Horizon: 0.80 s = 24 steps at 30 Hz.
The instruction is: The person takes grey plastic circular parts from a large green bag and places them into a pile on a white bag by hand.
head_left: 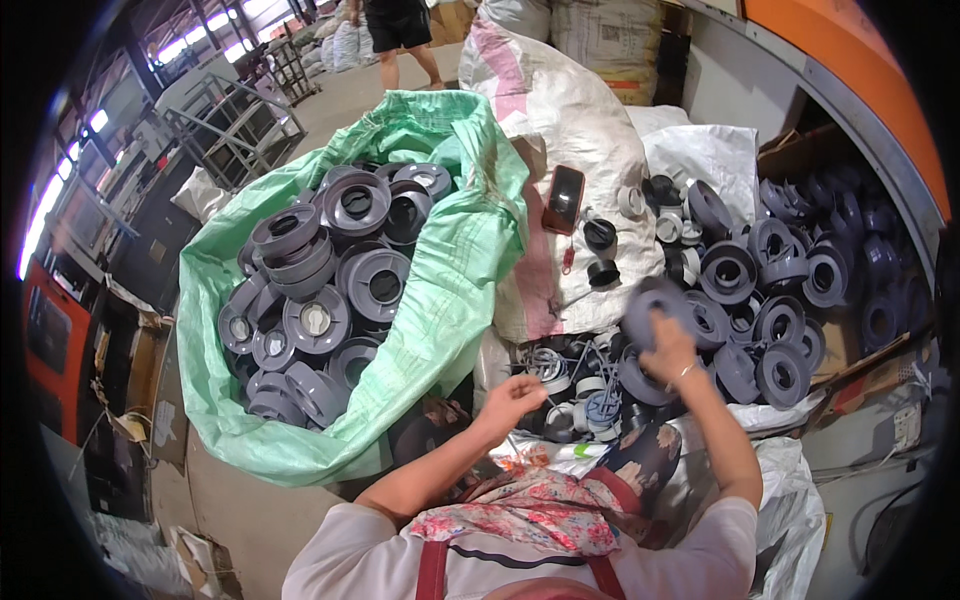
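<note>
My right hand [668, 352] grips a grey plastic ring-shaped part [655, 303], smeared by motion, at the left edge of a heap of similar grey parts [728, 272]. Over the small parts in front of my lap, my left hand [513, 403] is closed in a pinch; what it holds, if anything, is too small to make out. Below and between my hands lie white, black and pale blue-grey plastic pieces [602, 408]. To the left, a green woven sack [440, 300] stands with its mouth wide, full of grey flanged rings [318, 318], some with white or black centres.
A stuffed white sack [565, 90] carries a phone [565, 196], a red tag [568, 260] and black caps [600, 234]. At right, a cardboard box [850, 360] holds more grey parts beside an orange machine [850, 60]. Another person [400, 35] stands in the background.
</note>
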Each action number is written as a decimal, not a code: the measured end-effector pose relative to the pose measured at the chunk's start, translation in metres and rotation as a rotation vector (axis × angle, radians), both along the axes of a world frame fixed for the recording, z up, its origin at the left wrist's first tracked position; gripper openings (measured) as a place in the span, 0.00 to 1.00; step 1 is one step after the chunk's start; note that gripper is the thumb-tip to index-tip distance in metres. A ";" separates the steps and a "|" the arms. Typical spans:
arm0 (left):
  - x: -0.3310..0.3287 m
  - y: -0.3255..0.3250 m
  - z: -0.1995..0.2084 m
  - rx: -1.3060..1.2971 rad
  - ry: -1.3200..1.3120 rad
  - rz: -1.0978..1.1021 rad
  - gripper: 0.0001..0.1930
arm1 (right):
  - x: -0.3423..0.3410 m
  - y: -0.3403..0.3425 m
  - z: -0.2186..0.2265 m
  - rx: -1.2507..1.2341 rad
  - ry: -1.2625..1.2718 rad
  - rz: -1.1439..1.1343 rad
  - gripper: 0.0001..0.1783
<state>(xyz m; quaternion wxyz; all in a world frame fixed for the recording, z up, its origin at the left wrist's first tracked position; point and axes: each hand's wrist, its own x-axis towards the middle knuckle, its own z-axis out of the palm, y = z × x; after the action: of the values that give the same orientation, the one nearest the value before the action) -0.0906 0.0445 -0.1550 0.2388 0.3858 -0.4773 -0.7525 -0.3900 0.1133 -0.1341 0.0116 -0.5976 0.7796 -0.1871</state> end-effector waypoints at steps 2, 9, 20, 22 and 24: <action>-0.015 -0.001 0.009 0.365 0.175 0.037 0.19 | 0.065 0.004 0.034 0.194 -0.016 0.355 0.35; 0.031 -0.005 -0.019 0.041 0.042 0.312 0.21 | 0.117 -0.011 -0.063 0.137 -0.603 0.053 0.19; 0.076 0.009 -0.019 0.007 -0.049 0.295 0.40 | 0.168 -0.016 -0.145 0.816 0.233 0.473 0.33; 0.077 0.010 -0.026 -0.019 -0.036 0.317 0.40 | 0.172 -0.023 -0.136 0.857 0.304 0.506 0.38; 0.075 0.018 -0.026 -0.037 -0.058 0.363 0.41 | 0.174 -0.021 -0.129 0.822 0.237 0.499 0.39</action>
<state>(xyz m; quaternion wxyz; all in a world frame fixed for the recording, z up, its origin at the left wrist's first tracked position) -0.0157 0.0622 -0.1808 0.3638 0.4830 -0.4202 -0.6766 -0.2165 0.0923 -0.2634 0.2023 -0.7290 0.6180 0.2137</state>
